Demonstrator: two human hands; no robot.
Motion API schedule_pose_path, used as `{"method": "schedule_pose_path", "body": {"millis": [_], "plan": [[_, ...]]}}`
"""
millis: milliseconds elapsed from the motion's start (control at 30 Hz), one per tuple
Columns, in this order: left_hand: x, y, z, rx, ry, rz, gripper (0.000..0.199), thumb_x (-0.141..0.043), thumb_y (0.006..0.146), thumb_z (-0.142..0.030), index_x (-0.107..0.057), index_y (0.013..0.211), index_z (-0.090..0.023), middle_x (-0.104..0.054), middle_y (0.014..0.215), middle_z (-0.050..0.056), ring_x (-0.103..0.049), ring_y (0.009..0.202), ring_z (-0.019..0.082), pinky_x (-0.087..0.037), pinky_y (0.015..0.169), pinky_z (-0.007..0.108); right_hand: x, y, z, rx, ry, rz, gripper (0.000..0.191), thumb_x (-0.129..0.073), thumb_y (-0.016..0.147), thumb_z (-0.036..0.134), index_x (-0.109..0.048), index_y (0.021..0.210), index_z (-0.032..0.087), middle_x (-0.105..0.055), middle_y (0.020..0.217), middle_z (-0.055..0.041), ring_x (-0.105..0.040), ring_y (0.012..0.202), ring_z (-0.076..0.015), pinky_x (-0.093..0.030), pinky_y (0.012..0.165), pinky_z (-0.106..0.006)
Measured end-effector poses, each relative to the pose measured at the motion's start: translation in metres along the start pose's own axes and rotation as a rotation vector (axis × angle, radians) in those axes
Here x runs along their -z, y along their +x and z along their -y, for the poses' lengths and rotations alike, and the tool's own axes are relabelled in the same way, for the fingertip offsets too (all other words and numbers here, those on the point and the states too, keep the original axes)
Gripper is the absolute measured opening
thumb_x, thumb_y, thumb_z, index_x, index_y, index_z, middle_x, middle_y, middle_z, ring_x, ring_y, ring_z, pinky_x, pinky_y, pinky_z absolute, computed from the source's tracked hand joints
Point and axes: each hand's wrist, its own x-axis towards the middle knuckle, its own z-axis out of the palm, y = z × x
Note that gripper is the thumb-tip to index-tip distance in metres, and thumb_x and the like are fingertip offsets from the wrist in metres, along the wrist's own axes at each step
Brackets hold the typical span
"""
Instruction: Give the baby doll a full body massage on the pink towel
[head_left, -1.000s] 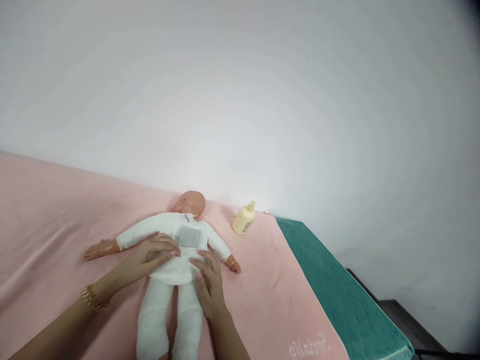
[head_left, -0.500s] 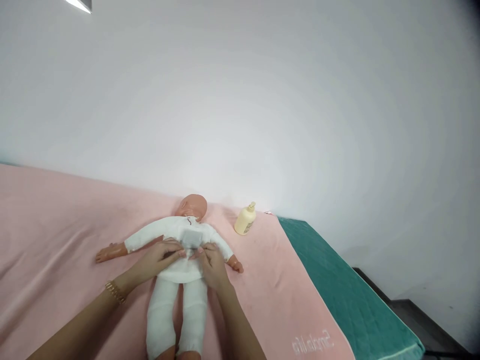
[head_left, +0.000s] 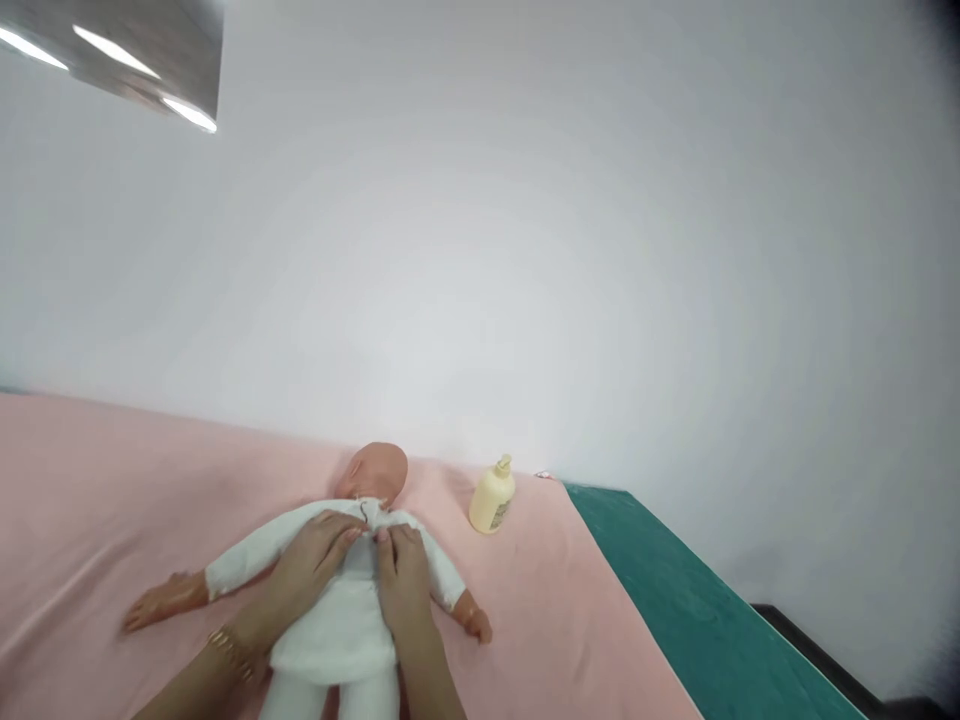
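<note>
Leaning over the doll (head_left: pixel 337 635), we've got both hands on its upper chest, just below the neck. Doll's lying on the pink blanket (head_left: pixel 562 600), head (head_left: pixel 377 470) twd the wall (head_left: pixel 525 250), arms spread to both sides, legs twd us & cut off at the bottom of the view. Body, sleeves & legs are white cloth; head & doll's hands are smooth, tan.

Our L hand (head_left: pixel 319 555) lies across our L side of the chest, fingers bent & close tog., tips nr the middle. Our R hand (head_left: pixel 405 575) is on the other side, fingers curled, tips also nr the middle, a little apart from the L ones. Can't tell if either hand is pinching the cloth or only pressing it, b/c the tips are small & partly hidden. Btwn the hands we see a bit of grey patch (head_left: pixel 361 560), partly covered, & a thin dark string (head_left: pixel 364 513) at the neck. Gold bracelet (head_left: pixel 230 652) on our L wrist.

R of the doll's head we've a pale yellow pump bottle (head_left: pixel 493 500), upright on the blanket nr the wall, dark print low on its side. Farther R, past the blanket's slanted edge: green cover (head_left: pixel 697 600), w/ a dark rail (head_left: pixel 810 660) beyond. Top L: shiny panel (head_left: pixel 165 50) w/ bright strips, cut off.
</note>
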Motion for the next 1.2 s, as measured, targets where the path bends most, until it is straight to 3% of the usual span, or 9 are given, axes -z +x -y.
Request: {"method": "schedule_pose_path", "body": {"millis": [200,300,433,567,933,1200], "plan": [[-0.005,-0.001,0.007,-0.036,0.053,0.059,0.043,-0.035,0.096,-0.045,-0.068,0.084,-0.022,-0.071,0.088,0.006,-0.064,0.087,0.023,-0.051,0.083,0.037,-0.007,0.002,-0.006,0.000,-0.006,-0.006,0.033,-0.041,0.098,0.026,-0.061,0.072,0.020,-0.066,0.077,-0.0063,-0.058,0.075,-0.0215,-0.040,0.072,-0.033],[-0.004,-0.004,0.007,-0.033,0.016,0.015,0.041,-0.034,0.097,-0.044,-0.068,0.089,-0.022,-0.071,0.095,0.007,-0.063,0.091,0.023,-0.049,0.087,0.036,-0.003,0.001,-0.002,0.013,0.030,-0.008,0.033,-0.038,0.099,0.026,-0.061,0.075,0.020,-0.065,0.079,-0.0062,-0.057,0.079,-0.0212,-0.041,0.074,-0.033],[-0.002,-0.011,0.010,0.001,-0.012,-0.091,0.040,-0.033,0.098,-0.041,-0.067,0.099,-0.020,-0.069,0.106,0.008,-0.060,0.103,0.022,-0.045,0.095,0.036,0.005,-0.001,0.007,0.035,0.128,0.017,0.030,-0.039,0.099,0.030,-0.065,0.088,0.020,-0.066,0.092,-0.0063,-0.057,0.092,-0.0202,-0.043,0.084,-0.034],[-0.004,-0.011,0.015,-0.015,0.060,-0.075,0.041,-0.035,0.097,-0.042,-0.068,0.106,-0.019,-0.069,0.112,0.008,-0.058,0.110,0.024,-0.042,0.100,0.041,0.007,-0.001,0.007,0.039,0.171,0.042,0.025,-0.044,0.097,0.032,-0.065,0.106,0.021,-0.066,0.108,-0.0074,-0.057,0.105,-0.0201,-0.043,0.095,-0.035],[-0.007,-0.005,0.019,0.048,0.108,0.012,0.047,-0.033,0.097,-0.047,-0.071,0.098,-0.019,-0.072,0.104,0.007,-0.063,0.102,0.025,-0.045,0.096,0.042,0.001,0.004,0.005,-0.055,0.074,0.125,0.025,-0.045,0.095,0.022,-0.069,0.090,0.016,-0.069,0.092,-0.0074,-0.060,0.092,-0.0212,-0.045,0.086,-0.035],[-0.010,-0.008,0.023,-0.035,0.131,-0.073,0.045,-0.035,0.097,-0.043,-0.063,0.119,-0.016,-0.065,0.122,0.008,-0.056,0.115,0.024,-0.042,0.102,0.043,0.004,0.001,0.003,0.027,0.110,0.147,0.031,-0.047,0.097,0.030,-0.060,0.122,0.018,-0.062,0.127,-0.0070,-0.051,0.120,-0.0199,-0.035,0.107,-0.036]]}}
